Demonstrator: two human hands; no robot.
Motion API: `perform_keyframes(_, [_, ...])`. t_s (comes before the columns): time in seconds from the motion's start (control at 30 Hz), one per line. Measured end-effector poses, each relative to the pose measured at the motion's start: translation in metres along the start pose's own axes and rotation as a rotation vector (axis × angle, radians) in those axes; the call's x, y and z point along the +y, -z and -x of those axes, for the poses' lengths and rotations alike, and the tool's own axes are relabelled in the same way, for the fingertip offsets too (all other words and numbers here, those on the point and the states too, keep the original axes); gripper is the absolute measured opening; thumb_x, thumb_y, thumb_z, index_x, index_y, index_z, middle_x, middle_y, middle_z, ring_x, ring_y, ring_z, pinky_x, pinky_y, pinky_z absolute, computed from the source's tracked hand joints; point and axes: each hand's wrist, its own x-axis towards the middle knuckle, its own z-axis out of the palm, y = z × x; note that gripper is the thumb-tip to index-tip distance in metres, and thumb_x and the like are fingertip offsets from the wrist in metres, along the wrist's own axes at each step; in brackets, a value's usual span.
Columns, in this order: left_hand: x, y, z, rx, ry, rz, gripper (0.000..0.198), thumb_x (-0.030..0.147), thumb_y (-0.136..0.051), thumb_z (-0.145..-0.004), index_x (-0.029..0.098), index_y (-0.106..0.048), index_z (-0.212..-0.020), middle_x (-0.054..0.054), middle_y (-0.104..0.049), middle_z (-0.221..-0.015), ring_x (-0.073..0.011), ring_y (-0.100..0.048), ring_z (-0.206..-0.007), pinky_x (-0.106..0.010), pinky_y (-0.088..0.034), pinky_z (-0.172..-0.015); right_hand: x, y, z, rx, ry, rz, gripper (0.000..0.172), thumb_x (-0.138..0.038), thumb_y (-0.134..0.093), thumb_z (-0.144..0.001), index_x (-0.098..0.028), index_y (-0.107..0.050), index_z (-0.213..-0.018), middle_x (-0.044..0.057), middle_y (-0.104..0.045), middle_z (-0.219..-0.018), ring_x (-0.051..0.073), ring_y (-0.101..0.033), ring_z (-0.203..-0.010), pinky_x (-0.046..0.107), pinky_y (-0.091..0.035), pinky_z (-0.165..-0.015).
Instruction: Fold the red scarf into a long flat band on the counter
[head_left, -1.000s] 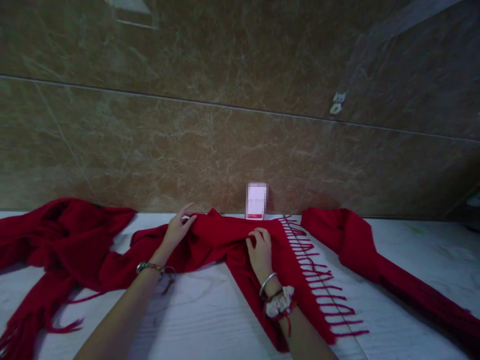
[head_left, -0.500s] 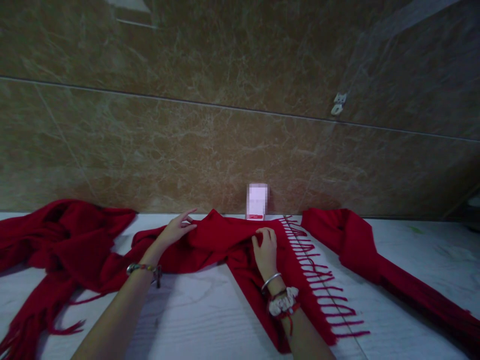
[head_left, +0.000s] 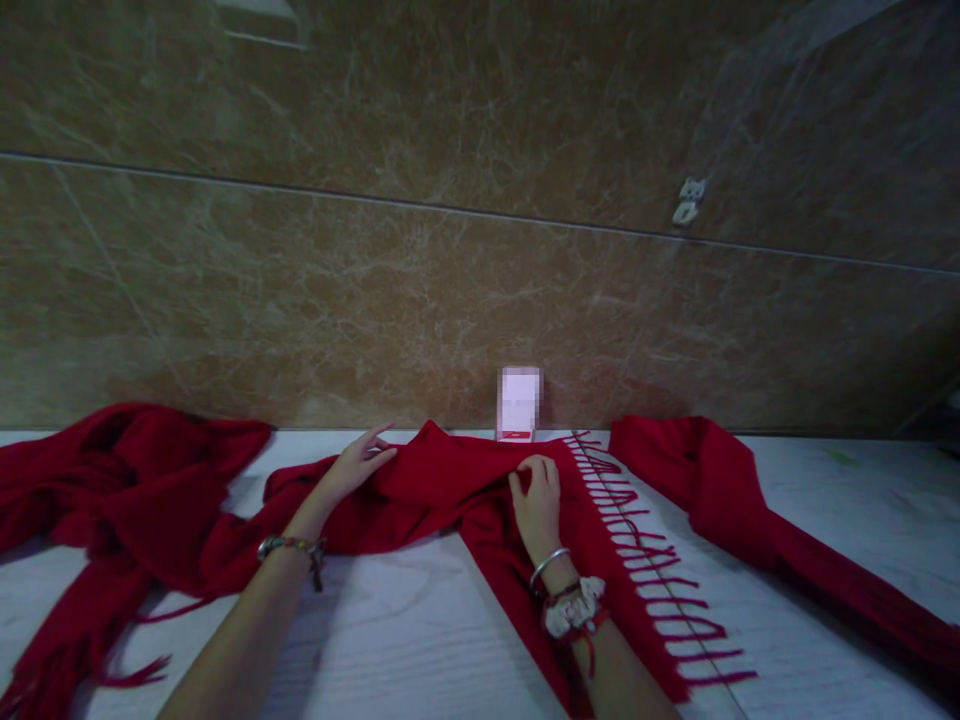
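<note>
Before you rises a brown, marble-veined wall (head_left: 375,290), meeting a white, wood-grained surface (head_left: 390,620). Across that lies the soft red scarf (head_left: 442,470) — rumpled at left, flatter at centre, ending in twisted fringe (head_left: 682,602). A folded red cloth (head_left: 724,470) sits to its right. Your left hand (head_left: 356,468) rests loosely open at the scarf's far edge, gripping nothing; your right hand (head_left: 538,505) curls over its middle — whether it pinches fabric, you can't tell. Behind stands a small pale rectangle (head_left: 519,400); a smooth silver bangle (head_left: 551,557) rings your right wrist.
</note>
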Motion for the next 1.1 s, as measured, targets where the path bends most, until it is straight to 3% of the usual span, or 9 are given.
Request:
perform_keyframes(0.1, [0.005,0.006,0.006,-0.119,0.047,0.015,0.078,0.034,-0.071,-0.052,0.020,-0.045,-0.124,0.001,-0.053,-0.087,-0.0164,-0.057,-0.082,-0.029,-0.045,-0.074,0.003,0.001,-0.001,0.007,0.009,-0.007,0.009,-0.012,-0.048,-0.076,-0.021,-0.047,-0.074,0.005,-0.049,-0.083,0.021,-0.046,-0.081,0.037,-0.042,-0.077])
perform_keyframes(0.2, [0.008,0.011,0.006,-0.159,0.059,0.013,0.082,0.030,-0.072,-0.050,0.021,-0.043,-0.126,0.003,-0.053,-0.080,-0.0144,-0.057,-0.075,-0.028,-0.046,-0.069,0.005,0.001,-0.003,0.033,0.009,-0.026,0.007,-0.014,-0.047,-0.078,-0.020,-0.049,-0.074,0.006,-0.049,-0.084,0.020,-0.047,-0.081,0.038,-0.042,-0.077])
perform_keyframes(0.4, [0.008,0.013,-0.005,0.089,-0.005,-0.004,0.071,0.037,-0.068,-0.052,0.014,-0.050,-0.117,0.005,-0.054,-0.064,-0.0124,-0.053,-0.058,-0.027,-0.044,-0.061,0.003,0.000,-0.001,0.053,0.038,-0.016,0.008,-0.021,-0.050,-0.080,-0.020,-0.054,-0.073,0.006,-0.050,-0.086,0.020,-0.049,-0.084,0.040,-0.043,-0.080])
perform_keyframes(0.53, [0.007,0.010,-0.007,0.213,-0.009,-0.052,0.066,0.038,-0.068,-0.050,0.014,-0.056,-0.110,0.003,-0.057,-0.066,-0.0130,-0.054,-0.057,-0.026,-0.043,-0.057,-0.004,0.001,0.005,-0.050,0.129,0.028,0.009,-0.025,-0.057,-0.077,-0.021,-0.063,-0.080,0.010,-0.052,-0.101,0.024,-0.048,-0.098,0.043,-0.041,-0.087])
perform_keyframes(0.63, [0.006,0.010,-0.006,0.260,0.007,-0.101,0.061,0.039,-0.067,-0.051,0.014,-0.059,-0.106,0.002,-0.059,-0.067,-0.0137,-0.055,-0.057,-0.026,-0.043,-0.057,-0.005,0.001,0.007,-0.175,0.213,0.070,0.034,-0.025,-0.062,-0.072,-0.023,-0.061,-0.105,0.012,-0.048,-0.117,0.028,-0.042,-0.110,0.049,-0.038,-0.092])
perform_keyframes(0.7, [0.005,0.011,-0.006,0.285,0.035,-0.117,0.059,0.040,-0.067,-0.052,0.014,-0.060,-0.104,0.001,-0.060,-0.068,-0.0142,-0.056,-0.057,-0.025,-0.043,-0.057,-0.003,-0.001,0.008,-0.210,0.222,0.107,0.040,-0.020,-0.062,-0.071,-0.024,-0.059,-0.110,0.012,-0.047,-0.121,0.029,-0.040,-0.113,0.052,-0.036,-0.093])
perform_keyframes(0.87, [0.004,0.013,-0.007,0.330,0.098,-0.130,0.060,0.041,-0.065,-0.057,0.013,-0.057,-0.109,-0.001,-0.063,-0.070,-0.0153,-0.057,-0.057,-0.025,-0.043,-0.055,0.004,-0.004,0.007,-0.176,0.158,0.163,0.024,-0.011,-0.057,-0.071,-0.020,-0.068,-0.090,0.014,-0.051,-0.114,0.030,-0.042,-0.109,0.054,-0.037,-0.091])
perform_keyframes(0.97, [0.006,0.010,-0.003,0.199,0.184,-0.102,0.070,0.039,-0.066,-0.057,0.011,-0.050,-0.119,-0.002,-0.063,-0.070,-0.0173,-0.058,-0.062,-0.026,-0.044,-0.057,0.002,-0.002,0.005,-0.172,0.172,0.129,0.015,-0.013,-0.056,-0.074,-0.019,-0.069,-0.080,0.014,-0.052,-0.110,0.028,-0.043,-0.107,0.051,-0.039,-0.091])
perform_keyframes(1.1, [0.006,0.006,0.003,-0.087,0.196,-0.014,0.091,0.019,-0.074,-0.039,0.015,-0.045,-0.125,-0.005,-0.066,-0.088,-0.0217,-0.061,-0.080,-0.028,-0.048,-0.068,-0.008,0.003,0.006,-0.257,0.255,0.011,0.021,-0.023,-0.061,-0.075,-0.023,-0.067,-0.095,0.010,-0.048,-0.118,0.026,-0.041,-0.112,0.048,-0.039,-0.094])
